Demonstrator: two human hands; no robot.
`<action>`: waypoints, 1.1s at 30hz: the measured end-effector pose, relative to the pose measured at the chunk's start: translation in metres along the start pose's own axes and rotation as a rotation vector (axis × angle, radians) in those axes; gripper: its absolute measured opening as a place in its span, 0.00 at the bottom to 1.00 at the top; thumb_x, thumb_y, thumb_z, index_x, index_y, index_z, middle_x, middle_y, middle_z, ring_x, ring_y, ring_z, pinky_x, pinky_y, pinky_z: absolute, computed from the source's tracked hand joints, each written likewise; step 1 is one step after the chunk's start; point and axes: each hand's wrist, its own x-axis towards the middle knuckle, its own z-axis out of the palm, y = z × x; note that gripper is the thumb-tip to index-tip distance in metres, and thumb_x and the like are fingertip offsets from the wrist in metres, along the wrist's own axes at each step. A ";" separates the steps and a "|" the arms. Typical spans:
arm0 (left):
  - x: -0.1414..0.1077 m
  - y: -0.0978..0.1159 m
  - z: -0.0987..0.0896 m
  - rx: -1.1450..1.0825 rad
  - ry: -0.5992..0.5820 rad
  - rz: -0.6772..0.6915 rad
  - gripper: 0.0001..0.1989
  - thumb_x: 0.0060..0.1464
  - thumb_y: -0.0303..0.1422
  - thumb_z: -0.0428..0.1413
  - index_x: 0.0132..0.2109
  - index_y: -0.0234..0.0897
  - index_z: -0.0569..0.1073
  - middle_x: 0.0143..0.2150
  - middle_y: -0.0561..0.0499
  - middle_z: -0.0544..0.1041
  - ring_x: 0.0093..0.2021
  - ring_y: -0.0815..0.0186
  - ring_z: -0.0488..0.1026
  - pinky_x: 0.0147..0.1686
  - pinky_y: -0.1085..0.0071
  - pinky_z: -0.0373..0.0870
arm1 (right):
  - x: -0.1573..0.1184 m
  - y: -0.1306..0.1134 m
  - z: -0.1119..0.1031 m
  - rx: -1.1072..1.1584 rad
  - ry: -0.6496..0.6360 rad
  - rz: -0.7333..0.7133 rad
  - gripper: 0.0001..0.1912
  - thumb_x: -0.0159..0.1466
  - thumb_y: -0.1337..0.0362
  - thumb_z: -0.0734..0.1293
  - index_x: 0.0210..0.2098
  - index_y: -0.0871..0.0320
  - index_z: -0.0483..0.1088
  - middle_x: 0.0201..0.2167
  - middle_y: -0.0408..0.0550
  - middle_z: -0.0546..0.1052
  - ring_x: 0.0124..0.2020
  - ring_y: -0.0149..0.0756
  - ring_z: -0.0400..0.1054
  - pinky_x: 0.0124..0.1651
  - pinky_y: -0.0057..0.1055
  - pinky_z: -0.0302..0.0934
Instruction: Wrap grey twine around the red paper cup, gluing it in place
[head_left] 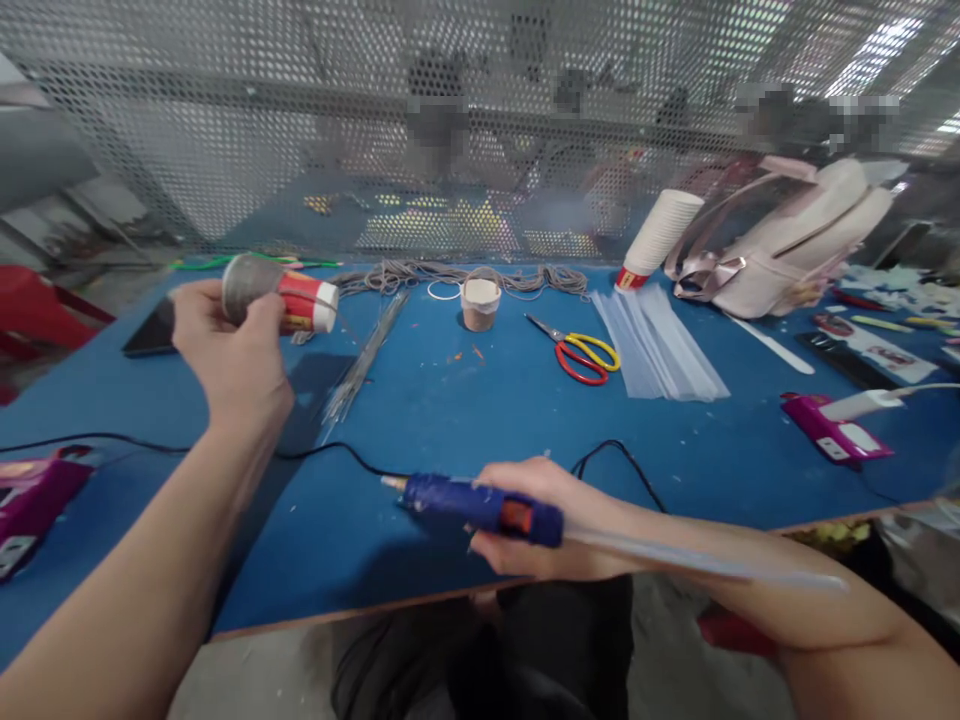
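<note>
My left hand (232,340) grips a paper cup (300,302) with a red band, tipped on its side above the table; grey cord covers its left part. In my right hand (540,520) is a blue hot glue gun (480,505), its nozzle aimed left and a long clear glue stick (697,560) out of its back. Farther off, a small brown cup with a white top and a handle (480,302) stands upright. Scissors (577,352) with red and yellow handles lie to its right. A bundle of thin wires (367,360) lies near my left hand.
Grey cord (405,275) runs along the table's back beside a perforated metal screen (300,150). To the right are clear plastic strips (660,345), stacked paper cups (660,235), a pale bag (795,240) and a purple power strip (836,428). A black cable (330,448) crosses the left side.
</note>
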 end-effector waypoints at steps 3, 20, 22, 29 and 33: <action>0.000 0.003 -0.002 0.008 -0.024 0.014 0.11 0.44 0.18 0.57 0.30 0.33 0.62 0.25 0.61 0.61 0.26 0.77 0.58 0.26 0.77 0.63 | 0.007 0.004 0.007 -0.070 -0.222 -0.143 0.11 0.55 0.67 0.69 0.38 0.57 0.68 0.46 0.51 0.75 0.47 0.37 0.70 0.46 0.29 0.63; -0.043 0.005 -0.013 0.046 -0.429 0.195 0.07 0.42 0.32 0.58 0.31 0.38 0.68 0.26 0.57 0.67 0.27 0.70 0.63 0.28 0.72 0.62 | 0.030 -0.010 -0.027 -0.087 0.325 0.207 0.09 0.56 0.61 0.68 0.35 0.57 0.68 0.26 0.39 0.70 0.25 0.27 0.61 0.29 0.23 0.56; -0.050 0.008 -0.012 0.049 -0.503 0.193 0.08 0.42 0.34 0.58 0.31 0.38 0.68 0.26 0.57 0.67 0.27 0.69 0.64 0.29 0.71 0.63 | 0.032 -0.004 -0.027 -0.077 0.395 0.245 0.08 0.54 0.66 0.67 0.35 0.57 0.69 0.26 0.39 0.72 0.24 0.27 0.62 0.27 0.23 0.56; -0.070 0.013 -0.005 0.080 -0.687 0.213 0.08 0.45 0.35 0.56 0.32 0.38 0.67 0.28 0.55 0.68 0.28 0.68 0.65 0.31 0.71 0.64 | 0.029 0.016 -0.013 0.007 0.479 0.116 0.08 0.59 0.63 0.63 0.38 0.58 0.70 0.29 0.44 0.75 0.21 0.26 0.63 0.27 0.25 0.59; -0.077 0.010 0.001 0.089 -0.727 0.197 0.08 0.47 0.36 0.56 0.34 0.38 0.67 0.31 0.54 0.70 0.30 0.68 0.67 0.33 0.71 0.66 | 0.026 0.023 -0.010 -0.106 0.547 0.080 0.05 0.57 0.65 0.64 0.34 0.58 0.67 0.25 0.43 0.73 0.23 0.28 0.63 0.29 0.24 0.59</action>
